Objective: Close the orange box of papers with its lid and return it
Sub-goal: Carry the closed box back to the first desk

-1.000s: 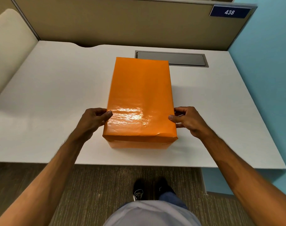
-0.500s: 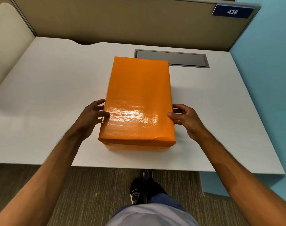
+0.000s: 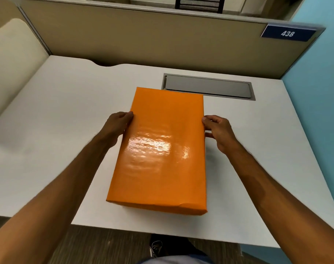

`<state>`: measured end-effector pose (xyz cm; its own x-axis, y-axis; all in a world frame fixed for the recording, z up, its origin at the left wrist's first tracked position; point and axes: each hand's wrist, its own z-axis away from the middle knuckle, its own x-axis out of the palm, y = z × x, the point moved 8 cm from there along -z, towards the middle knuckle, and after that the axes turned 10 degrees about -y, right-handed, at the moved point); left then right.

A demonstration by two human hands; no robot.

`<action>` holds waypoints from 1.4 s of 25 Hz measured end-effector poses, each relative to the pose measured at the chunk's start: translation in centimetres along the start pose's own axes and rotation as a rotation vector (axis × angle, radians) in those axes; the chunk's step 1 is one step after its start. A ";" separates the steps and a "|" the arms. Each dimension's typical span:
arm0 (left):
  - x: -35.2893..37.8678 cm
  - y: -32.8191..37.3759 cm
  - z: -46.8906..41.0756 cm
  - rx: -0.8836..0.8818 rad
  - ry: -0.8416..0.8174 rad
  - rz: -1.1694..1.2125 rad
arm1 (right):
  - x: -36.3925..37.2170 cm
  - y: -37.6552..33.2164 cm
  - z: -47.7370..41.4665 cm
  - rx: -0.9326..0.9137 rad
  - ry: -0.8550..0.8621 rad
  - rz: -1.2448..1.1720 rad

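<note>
Gripping orange box [image 3: 162, 149] between left hand [image 3: 117, 123], right hand [image 3: 218, 130]

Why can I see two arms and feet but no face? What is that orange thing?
The camera sits on a person's head and looks down, so you see what that person sees: their own arms, and a shoe on the floor below. There is no machine here, just bare hands. The orange box has its lid on and stands on a white desk. The left hand presses one long side and the right hand presses the other, so both hold the box between them. Behind it, a grey flap is set into the desk, and a blue sign reads 438.
</note>
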<state>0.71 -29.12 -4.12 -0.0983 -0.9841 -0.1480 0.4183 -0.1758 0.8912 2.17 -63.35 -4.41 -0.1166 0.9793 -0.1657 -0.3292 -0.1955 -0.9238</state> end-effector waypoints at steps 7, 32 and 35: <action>-0.7 1.6 -4.2 -0.047 0.097 0.051 | -0.7 -1.8 -5.1 0.050 0.093 -0.025; 0.3 -1.7 2.4 0.018 -0.029 -0.025 | 0.6 1.9 0.8 0.028 0.087 0.110; 0.3 -2.4 4.8 0.029 -0.059 -0.044 | 1.2 2.5 3.2 0.023 0.044 0.055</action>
<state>-4.70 -28.86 -4.27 -0.1690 -0.9721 -0.1626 0.3866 -0.2171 0.8963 -1.83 -62.83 -5.82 -0.0937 0.9683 -0.2314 -0.3450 -0.2496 -0.9048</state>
